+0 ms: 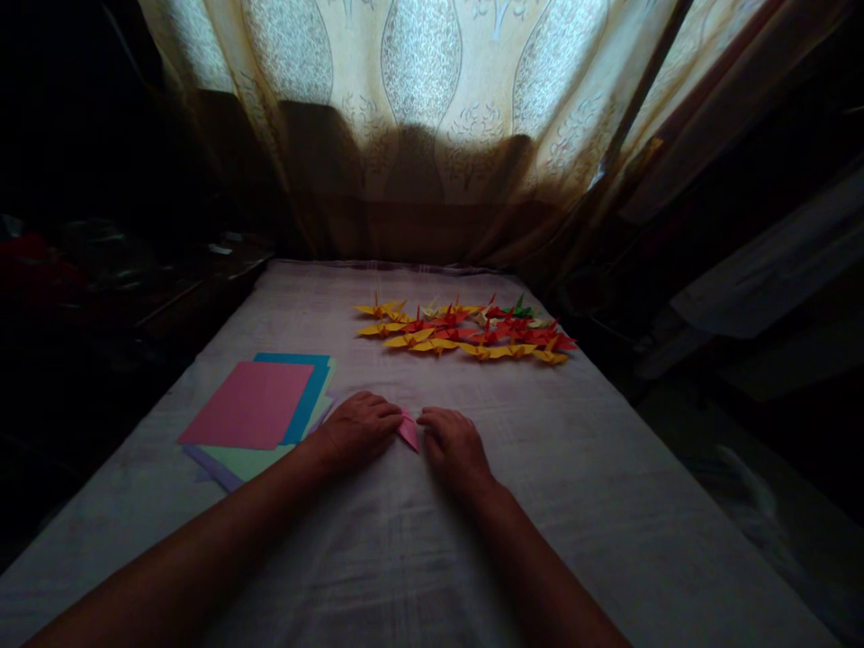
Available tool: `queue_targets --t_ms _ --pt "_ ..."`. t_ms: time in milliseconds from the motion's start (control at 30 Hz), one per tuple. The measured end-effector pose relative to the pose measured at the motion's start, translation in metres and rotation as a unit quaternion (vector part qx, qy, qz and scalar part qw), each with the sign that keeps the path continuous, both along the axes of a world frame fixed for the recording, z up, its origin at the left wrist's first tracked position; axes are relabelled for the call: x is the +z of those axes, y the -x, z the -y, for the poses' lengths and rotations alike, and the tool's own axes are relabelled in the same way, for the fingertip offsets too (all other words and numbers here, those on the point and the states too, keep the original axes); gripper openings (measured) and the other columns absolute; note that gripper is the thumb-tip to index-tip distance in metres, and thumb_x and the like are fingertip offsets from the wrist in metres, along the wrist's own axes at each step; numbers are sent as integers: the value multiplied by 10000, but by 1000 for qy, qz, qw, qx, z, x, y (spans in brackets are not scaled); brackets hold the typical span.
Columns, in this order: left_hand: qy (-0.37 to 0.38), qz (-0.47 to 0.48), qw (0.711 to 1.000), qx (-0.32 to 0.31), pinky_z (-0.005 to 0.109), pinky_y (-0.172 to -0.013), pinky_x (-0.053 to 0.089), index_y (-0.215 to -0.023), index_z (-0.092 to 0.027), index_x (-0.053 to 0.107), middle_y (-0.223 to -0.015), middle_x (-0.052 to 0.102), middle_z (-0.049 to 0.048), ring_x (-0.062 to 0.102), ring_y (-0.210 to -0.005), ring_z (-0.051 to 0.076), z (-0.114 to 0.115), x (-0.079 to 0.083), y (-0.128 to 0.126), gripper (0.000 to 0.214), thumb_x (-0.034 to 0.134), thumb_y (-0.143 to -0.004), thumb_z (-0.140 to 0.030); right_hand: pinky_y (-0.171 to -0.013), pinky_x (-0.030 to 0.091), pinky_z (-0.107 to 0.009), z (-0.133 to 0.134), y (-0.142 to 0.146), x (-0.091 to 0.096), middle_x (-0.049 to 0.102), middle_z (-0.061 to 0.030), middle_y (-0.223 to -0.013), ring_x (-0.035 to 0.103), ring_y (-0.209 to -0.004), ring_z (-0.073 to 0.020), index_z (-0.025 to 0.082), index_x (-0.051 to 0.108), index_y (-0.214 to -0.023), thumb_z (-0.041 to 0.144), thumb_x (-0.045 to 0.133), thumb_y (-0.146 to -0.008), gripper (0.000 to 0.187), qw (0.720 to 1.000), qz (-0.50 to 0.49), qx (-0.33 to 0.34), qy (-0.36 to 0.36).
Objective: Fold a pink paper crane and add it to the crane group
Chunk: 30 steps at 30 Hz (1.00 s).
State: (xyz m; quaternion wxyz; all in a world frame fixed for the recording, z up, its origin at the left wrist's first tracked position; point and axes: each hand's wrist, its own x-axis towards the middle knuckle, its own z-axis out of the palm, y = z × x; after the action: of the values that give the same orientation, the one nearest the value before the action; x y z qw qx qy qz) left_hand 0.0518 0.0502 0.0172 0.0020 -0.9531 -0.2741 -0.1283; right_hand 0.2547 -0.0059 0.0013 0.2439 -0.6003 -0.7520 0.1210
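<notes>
A small piece of folded pink origami paper [409, 433] lies on the cloth between my hands, its narrow point facing me. My left hand [361, 428] is closed over its left side, fingertips on the paper. Just right of the paper is my right hand [457, 447], its fingers curled and pressed together close to the paper's edge. Whether those fingertips hold any of it is hidden. Beyond my hands stand rows of folded paper cranes [438, 345] in yellow, orange, red, green and cream.
Left of my left forearm lies a loose stack of square paper sheets, with a pink sheet [249, 405] on top and a blue sheet [310, 396] beneath it. A pale checked cloth [560, 504] covers the surface. A patterned curtain [418, 180] hangs behind the far edge.
</notes>
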Motion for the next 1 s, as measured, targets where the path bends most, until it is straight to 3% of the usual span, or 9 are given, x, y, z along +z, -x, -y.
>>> queue_targets --t_ms 200,367,533,800,1000 --pt "15 61 996 66 385 -889 472 -1074 -194 689 -1078 736 81 676 -981 229 16 -7 -8 254 542 -968 -372 -908 461 -305 -30 -10 8 723 -44 -1092 630 -991 -188 238 739 -1036 137 599 -844 257 988 48 145 -7" --pt "37 113 989 90 404 -920 474 -1152 -207 678 -1129 728 87 666 -1030 234 16 -20 -5 310 523 -976 -410 -880 469 -279 -39 -15 10 720 -47 -1073 625 -976 -176 250 739 -1069 184 612 -864 250 982 55 181 -7" --pt "66 134 984 93 409 -959 461 -1205 -219 654 -1152 722 74 650 -1060 236 16 -22 0 315 529 -973 -391 -828 471 -258 -50 -19 12 718 -47 -1026 631 -916 -167 246 756 -1021 219 603 -888 205 973 52 226 4" --pt "131 153 971 126 383 -878 458 -1060 -211 666 -970 725 59 647 -917 222 15 -11 -6 249 570 -941 -407 -790 459 -272 -56 -14 -13 704 -50 -887 616 -834 -166 209 721 -902 229 567 -910 156 981 -42 184 -40" --pt "118 159 968 153 383 -875 439 -974 -218 682 -892 725 39 636 -869 214 14 -10 -12 176 531 -950 -304 -735 421 -279 -56 -8 -16 665 -38 -804 582 -768 -167 209 653 -809 250 542 -929 169 987 -49 144 -48"
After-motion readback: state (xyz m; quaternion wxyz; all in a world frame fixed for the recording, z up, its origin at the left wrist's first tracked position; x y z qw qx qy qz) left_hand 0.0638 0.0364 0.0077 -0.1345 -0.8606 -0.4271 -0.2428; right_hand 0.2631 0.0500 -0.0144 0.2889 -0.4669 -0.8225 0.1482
